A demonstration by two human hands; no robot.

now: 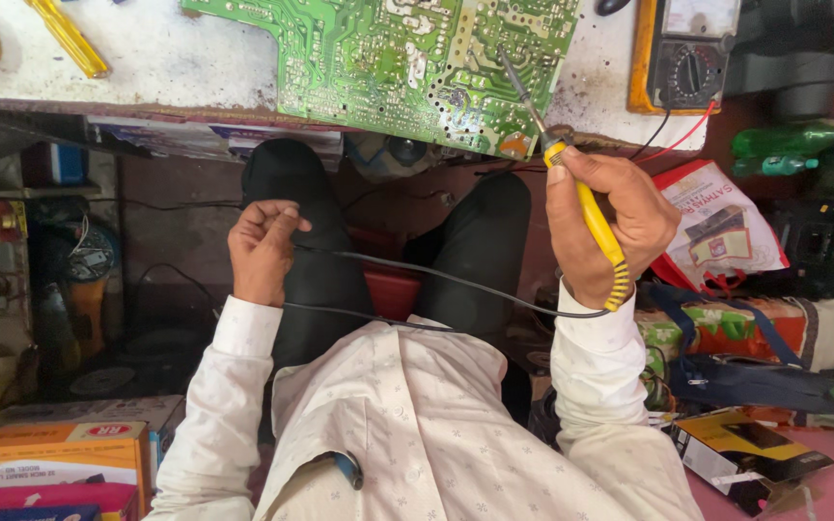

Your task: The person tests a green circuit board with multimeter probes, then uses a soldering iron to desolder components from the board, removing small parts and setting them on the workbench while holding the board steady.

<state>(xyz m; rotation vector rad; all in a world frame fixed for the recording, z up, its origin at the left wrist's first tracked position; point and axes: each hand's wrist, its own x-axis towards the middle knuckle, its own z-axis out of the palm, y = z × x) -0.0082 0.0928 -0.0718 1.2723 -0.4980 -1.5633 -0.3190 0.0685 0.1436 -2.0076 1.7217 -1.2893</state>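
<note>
My right hand (pixel 610 227) grips the yellow handle of a soldering iron (pixel 571 174); its metal tip points up onto the lower right part of a green circuit board (pixel 388 58) lying solder side up on the worn white bench (pixel 176 68). My left hand (pixel 261 253) is held over my left knee with fingers curled, pinching the iron's black cord (pixel 417 275), which runs across my lap to the handle's ribbed end. I sit in dark trousers and a white patterned shirt.
A yellow-cased analog multimeter (pixel 682 53) with red and black leads sits at the bench's right end. A yellow-handled tool (pixel 69 39) lies top left. Cardboard boxes (pixel 50 458) stand at lower left, a printed bag (pixel 716 227), green bottles (pixel 784 150) and another box (pixel 745 453) at right.
</note>
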